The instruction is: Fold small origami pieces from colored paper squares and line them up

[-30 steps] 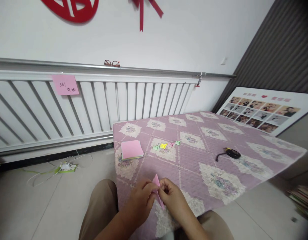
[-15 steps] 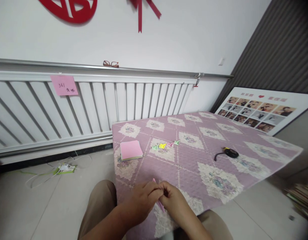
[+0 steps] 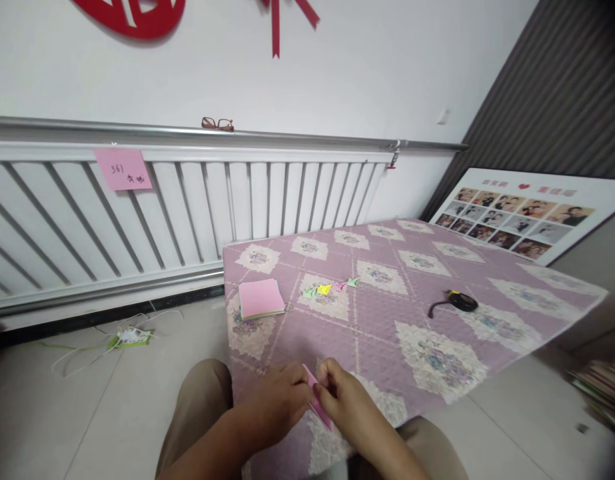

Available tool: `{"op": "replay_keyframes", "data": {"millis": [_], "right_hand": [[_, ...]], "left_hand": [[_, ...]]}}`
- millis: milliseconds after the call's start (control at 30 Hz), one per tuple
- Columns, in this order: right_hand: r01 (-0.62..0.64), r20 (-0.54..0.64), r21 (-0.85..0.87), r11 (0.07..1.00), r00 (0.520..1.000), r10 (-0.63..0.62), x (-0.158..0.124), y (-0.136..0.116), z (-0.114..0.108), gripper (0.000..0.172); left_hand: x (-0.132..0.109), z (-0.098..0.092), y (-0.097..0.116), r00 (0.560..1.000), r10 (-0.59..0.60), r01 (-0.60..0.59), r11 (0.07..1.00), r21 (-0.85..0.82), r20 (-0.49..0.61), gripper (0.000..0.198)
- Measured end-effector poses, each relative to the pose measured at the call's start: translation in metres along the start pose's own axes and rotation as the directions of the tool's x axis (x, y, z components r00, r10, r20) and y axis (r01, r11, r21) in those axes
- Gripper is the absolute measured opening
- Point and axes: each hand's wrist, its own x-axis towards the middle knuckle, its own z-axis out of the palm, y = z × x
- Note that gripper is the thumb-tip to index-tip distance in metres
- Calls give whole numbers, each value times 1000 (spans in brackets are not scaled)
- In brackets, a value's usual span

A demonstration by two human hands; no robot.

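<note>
"So, how does the pink folded paper (image 3: 322,411) look?"

"Slim and plain pink, a slanting strip with a fairly straight long edge. Its far end tilts a little to the left, its near end points toward the lap. Fingers cover part of it, so I can't make out all the folds."

"And where is it?"

"Between the two hands, over the near part of the floral cloth (image 3: 372,340). The left hand (image 3: 282,400) has it pinched from one side. The right hand (image 3: 343,399) sets its thumb against the other side, fingers curled; whether those fingers clamp it too, I cannot tell."

"Count the rest for me."

"Four small folded pieces in a slanting row: from the left, a green piece (image 3: 308,293), a yellow piece (image 3: 324,290), a pink piece (image 3: 340,287), then a second green piece (image 3: 353,283). Left of them, one stack of square sheets (image 3: 261,297), pink on top; its layers are too fine to count. One tape measure (image 3: 462,301), black and yellow, well apart on the right."

"Past the cloth?"

"One pair of glasses (image 3: 218,124) on the pipe (image 3: 307,137), one pink note (image 3: 124,169) against the radiator (image 3: 278,200), and one photo board (image 3: 604,195) with fifteen pictures, three rows of five."
</note>
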Motion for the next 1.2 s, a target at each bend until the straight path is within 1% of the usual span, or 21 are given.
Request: {"op": "replay_keyframes", "data": {"millis": [167, 267, 333, 467, 567, 700, 767, 833, 900, 1000, 1133, 1200], "right_hand": [[123, 66, -72, 990, 991, -118, -6, -4, -5, 12], [228, 142, -118, 966, 967, -211, -8, -9, -10, 17], [273, 211, -135, 952, 947, -242, -9, -12, -14, 20], [301, 298, -164, 939, 923, -244, -12, -15, -17, 24], [317, 319, -198, 927, 916, -245, -13, -12, -15, 32], [345, 341, -206, 916, 902, -263, -10, -10, -14, 19], [348, 343, -220, 911, 902, -262, -9, -13, -16, 17], [338, 339, -239, 910, 908, -247, -8, -16, -18, 18], [326, 332, -259, 909, 914, -233, -8, -18, -20, 18], [329, 324, -267, 906, 916, -237, -10, -19, -21, 21], [302, 315, -239, 923, 923, -221, -13, -19, -23, 26], [278, 310, -204, 939, 928, -207, -14, -19, -24, 29]], "left_hand": [[3, -13, 4, 998, -1, 11, 986, -168, 56, 13], [4, -20, 5, 997, -3, 17, 980, -197, 75, 16], [4, -24, 7, 996, -13, 32, 978, -205, 92, 16], [1, -30, 8, 989, -41, 81, 955, -286, 145, 16], [-2, -34, 7, 990, -15, 65, 930, -361, 139, 16], [-3, -42, 7, 993, 23, 31, 901, -432, 119, 15], [-3, -48, 9, 992, 23, 35, 897, -441, 125, 16], [-4, -52, 12, 992, 8, 46, 908, -416, 129, 17], [-5, -52, 15, 993, -26, 66, 933, -353, 118, 18], [-6, -46, 16, 992, -80, 104, 952, -286, 97, 17], [-7, -35, 12, 986, -131, 156, 941, -301, 104, 18], [-7, -32, 9, 985, -147, 169, 925, -341, 89, 20]]}}
